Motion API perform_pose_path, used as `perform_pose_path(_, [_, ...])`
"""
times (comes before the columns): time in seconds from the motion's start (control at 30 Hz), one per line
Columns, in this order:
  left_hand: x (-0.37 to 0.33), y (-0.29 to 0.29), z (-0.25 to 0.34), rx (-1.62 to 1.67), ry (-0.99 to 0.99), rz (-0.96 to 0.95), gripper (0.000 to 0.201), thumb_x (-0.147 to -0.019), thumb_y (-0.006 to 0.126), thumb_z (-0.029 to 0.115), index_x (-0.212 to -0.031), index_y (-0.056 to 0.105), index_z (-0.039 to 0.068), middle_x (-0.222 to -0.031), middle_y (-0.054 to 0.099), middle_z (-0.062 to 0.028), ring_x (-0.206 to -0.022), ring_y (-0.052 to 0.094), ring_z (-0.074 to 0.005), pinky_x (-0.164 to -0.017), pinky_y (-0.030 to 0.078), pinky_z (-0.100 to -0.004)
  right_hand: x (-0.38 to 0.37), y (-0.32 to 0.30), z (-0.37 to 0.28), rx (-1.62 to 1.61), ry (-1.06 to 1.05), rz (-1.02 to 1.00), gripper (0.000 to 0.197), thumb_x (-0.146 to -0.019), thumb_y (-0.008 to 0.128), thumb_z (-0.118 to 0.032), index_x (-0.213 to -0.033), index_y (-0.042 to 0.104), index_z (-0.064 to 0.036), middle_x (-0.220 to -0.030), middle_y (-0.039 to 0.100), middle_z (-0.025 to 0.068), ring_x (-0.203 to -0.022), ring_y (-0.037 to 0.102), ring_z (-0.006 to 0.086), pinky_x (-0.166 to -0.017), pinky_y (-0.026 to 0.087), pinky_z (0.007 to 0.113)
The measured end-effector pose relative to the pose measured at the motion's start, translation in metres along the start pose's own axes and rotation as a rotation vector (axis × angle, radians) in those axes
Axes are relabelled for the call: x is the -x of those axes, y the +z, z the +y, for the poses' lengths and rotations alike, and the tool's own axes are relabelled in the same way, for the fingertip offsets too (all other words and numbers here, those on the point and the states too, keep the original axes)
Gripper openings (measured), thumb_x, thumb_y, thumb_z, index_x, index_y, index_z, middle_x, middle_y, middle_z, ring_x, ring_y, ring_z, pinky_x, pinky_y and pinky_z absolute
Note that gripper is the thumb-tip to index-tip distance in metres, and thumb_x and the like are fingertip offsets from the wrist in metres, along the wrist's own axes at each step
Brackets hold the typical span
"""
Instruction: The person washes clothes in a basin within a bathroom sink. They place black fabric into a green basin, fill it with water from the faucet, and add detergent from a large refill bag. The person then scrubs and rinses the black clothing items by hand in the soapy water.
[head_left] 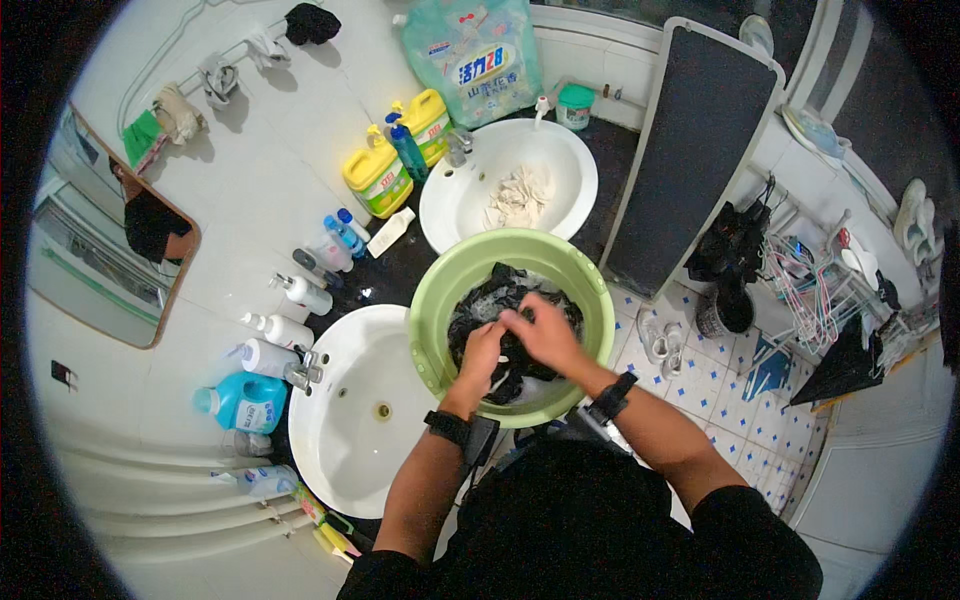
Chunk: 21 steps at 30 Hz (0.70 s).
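A light green plastic basin (575,285) stands on the dark counter between two white sinks. Inside it lies a wet black garment (500,295) in soapy water. My left hand (480,355) grips a bunch of the black cloth at the basin's near side. My right hand (540,330) is closed over the same cloth just beside it, the two hands touching. Both wrists carry black bands.
The near white sink (345,440) lies left of the basin; the far sink (570,165) holds a crumpled white cloth (518,197). Yellow detergent jugs (378,180), a blue bottle (245,400) and small bottles line the wall. A grey board (690,140), hangers (810,290) and slippers (660,340) sit right.
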<state>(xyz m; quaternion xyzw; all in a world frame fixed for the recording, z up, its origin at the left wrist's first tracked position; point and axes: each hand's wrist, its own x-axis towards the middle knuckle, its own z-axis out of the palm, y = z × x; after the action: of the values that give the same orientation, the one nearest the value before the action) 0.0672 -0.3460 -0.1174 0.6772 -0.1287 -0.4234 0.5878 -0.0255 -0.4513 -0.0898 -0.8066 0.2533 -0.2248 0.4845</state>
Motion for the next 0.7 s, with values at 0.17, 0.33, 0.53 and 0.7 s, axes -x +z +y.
perform_pose_path(0.17, [0.006,0.018,-0.011,0.098,-0.02,0.074,0.042,-0.093,0.041,0.034,-0.113,0.054,-0.001,-0.1,0.059,-0.0064,-0.089,0.053,-0.016,-0.077,0.041,-0.0318,-0.006,0.014,-0.006,0.323,-0.15,0.153,0.033,-0.085,0.055,-0.034,-0.079,0.053,-0.0023,-0.061,0.056,0.0203,-0.056,0.055,0.0391,-0.052,0.044,0.046])
perform_pose_path(0.33, [0.021,0.039,0.002,0.464,-0.06,0.017,0.037,-0.095,0.038,0.037,-0.108,0.052,0.005,-0.107,0.057,-0.0093,-0.096,0.056,-0.0205,-0.085,0.044,-0.0373,0.0,0.01,0.011,0.332,-0.35,0.156,0.028,-0.085,0.054,-0.03,-0.074,0.051,-0.0054,-0.054,0.053,0.0168,-0.049,0.055,0.0357,-0.044,0.043,0.045])
perform_pose_path(0.53, [0.008,0.014,-0.05,0.968,0.302,-0.573,0.038,-0.093,0.044,0.035,-0.114,0.051,0.004,-0.112,0.055,-0.0079,-0.103,0.053,-0.0235,-0.087,0.044,-0.0365,0.024,0.011,-0.016,0.118,-0.495,0.012,0.026,-0.088,0.05,-0.025,-0.073,0.053,-0.0034,-0.058,0.054,0.0198,-0.055,0.055,0.0382,-0.047,0.041,0.045])
perform_pose_path(0.7, [0.004,0.007,-0.05,0.886,0.086,-0.163,0.035,-0.091,0.048,0.035,-0.112,0.055,0.007,-0.104,0.059,-0.0062,-0.098,0.054,-0.0187,-0.085,0.043,-0.0326,0.026,0.024,-0.016,0.19,-0.411,0.067,0.028,-0.089,0.047,-0.023,-0.07,0.048,-0.0029,-0.058,0.051,0.0208,-0.054,0.052,0.0405,-0.048,0.039,0.047])
